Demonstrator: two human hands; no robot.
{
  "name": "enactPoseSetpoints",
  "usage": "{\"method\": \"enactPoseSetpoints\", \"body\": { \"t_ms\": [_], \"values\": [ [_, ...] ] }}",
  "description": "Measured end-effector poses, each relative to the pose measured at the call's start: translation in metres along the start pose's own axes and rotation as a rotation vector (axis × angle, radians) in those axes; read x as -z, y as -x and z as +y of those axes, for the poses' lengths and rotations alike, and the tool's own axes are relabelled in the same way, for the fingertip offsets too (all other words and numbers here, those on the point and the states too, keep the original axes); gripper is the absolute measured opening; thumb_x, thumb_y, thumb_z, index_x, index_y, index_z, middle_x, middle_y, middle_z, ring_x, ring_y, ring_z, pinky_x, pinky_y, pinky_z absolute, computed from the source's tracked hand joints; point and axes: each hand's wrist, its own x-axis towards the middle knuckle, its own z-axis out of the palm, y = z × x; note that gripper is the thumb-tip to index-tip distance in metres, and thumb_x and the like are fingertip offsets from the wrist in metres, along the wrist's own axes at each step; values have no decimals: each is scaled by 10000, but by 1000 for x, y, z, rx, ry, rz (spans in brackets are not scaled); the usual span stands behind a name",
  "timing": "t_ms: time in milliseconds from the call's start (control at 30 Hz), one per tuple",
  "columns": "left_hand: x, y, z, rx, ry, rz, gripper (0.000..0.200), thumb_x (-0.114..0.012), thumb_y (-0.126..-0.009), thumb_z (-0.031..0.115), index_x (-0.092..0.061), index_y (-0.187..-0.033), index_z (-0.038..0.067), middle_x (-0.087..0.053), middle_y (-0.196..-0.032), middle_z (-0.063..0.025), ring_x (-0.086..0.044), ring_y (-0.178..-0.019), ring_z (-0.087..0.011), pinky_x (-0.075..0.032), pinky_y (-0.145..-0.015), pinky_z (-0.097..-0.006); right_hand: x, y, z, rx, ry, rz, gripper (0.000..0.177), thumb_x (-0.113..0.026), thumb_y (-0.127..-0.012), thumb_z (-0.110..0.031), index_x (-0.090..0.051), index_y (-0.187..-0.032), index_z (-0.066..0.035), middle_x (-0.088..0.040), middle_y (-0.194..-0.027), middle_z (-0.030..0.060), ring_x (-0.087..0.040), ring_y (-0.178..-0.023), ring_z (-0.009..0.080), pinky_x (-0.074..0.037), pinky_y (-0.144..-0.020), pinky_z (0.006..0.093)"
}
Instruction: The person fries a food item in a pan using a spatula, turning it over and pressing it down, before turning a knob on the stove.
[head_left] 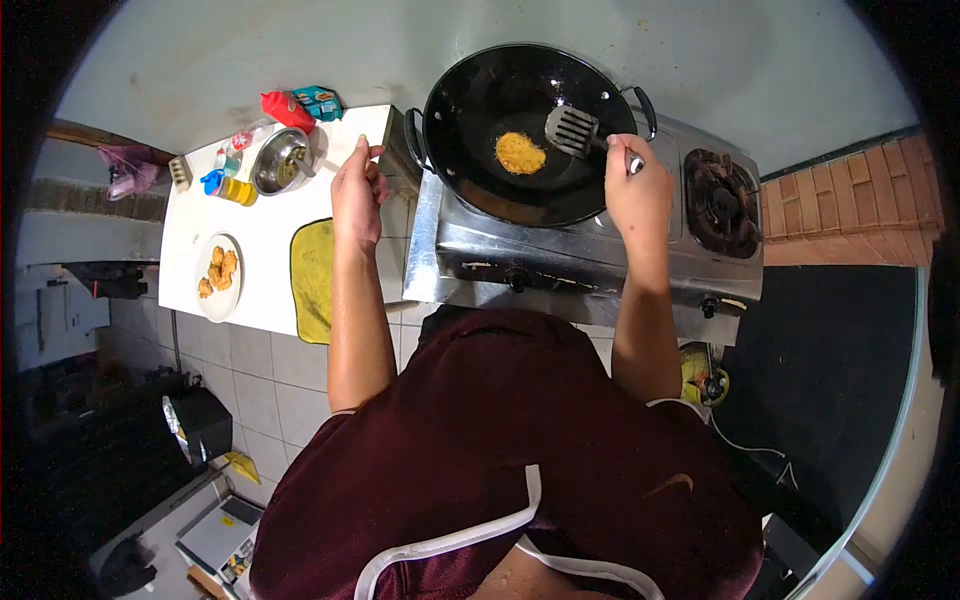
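Note:
A black wok [470,178] sits on the left burner of a steel gas stove [560,255]. A round golden fried patty [520,153] lies in the wok's middle. My right hand [638,190] grips the handle of a slotted metal spatula [573,130], whose blade rests inside the wok just right of the patty. My left hand [357,195] rests on the white counter [265,215] beside the stove, fingers loosely apart, holding nothing.
On the counter are a white plate of fried pieces [218,276], a yellow cloth [313,280], a metal bowl [283,160], an oil bottle [232,187] and a red sauce bottle [287,108]. The stove's right burner [722,202] stands bare. A gas regulator [703,377] sits below.

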Motion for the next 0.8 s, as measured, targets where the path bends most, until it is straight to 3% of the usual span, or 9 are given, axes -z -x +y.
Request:
{"method": "enactPoseSetpoints", "body": {
  "t_ms": [167, 233, 467, 567, 800],
  "values": [
    [3, -1, -2, -6, -2, -21, 368, -574, -913, 361, -594, -923, -7, -348, -595, 55, -326, -493, -67, -236, -457, -222, 1, -9, 6, -95, 5, -59, 262, -560, -872, -304, -666, -881, -65, -657, -796, 182, -633, -781, 381, -489, -690, 420],
    [3, -1, -3, 5, 1, -21, 366, -574, -913, 359, -594, -921, -6, -351, -595, 54, -328, -494, -65, -237, -456, -221, 0, -11, 7, -209, 5, -176, 285, -551, -872, -326, -669, -884, -67, -658, -808, 184, -630, -812, 381, -481, -718, 423],
    [2, 1, -2, -2, -7, -17, 361, -575, -914, 357, -595, -924, -3, -354, -595, 56, -335, -498, -57, -248, -452, -216, -4, -5, 8, -309, -101, -170, 293, -552, -872, -332, -675, -888, -66, -664, -821, 179, -640, -826, 358, -479, -731, 398],
    [2, 2, 0, 11, -35, -11, 365, -561, -922, 355, -547, -996, -2, -282, -619, 79, -272, -533, -43, -207, -474, -209, -2, -2, 6, -297, -150, -132, 287, -562, -870, -327, -679, -885, -65, -666, -792, 171, -646, -798, 343, -480, -719, 376],
    [4, 1, 2, 2, -3, -16, 353, -570, -916, 353, -546, -978, 6, -294, -615, 80, -283, -529, -43, -206, -475, -206, 9, -1, -16, -293, -286, -144, 256, -584, -872, -295, -682, -872, -59, -633, -625, 102, -646, -625, 215, -474, -636, 327]
  ]
}}
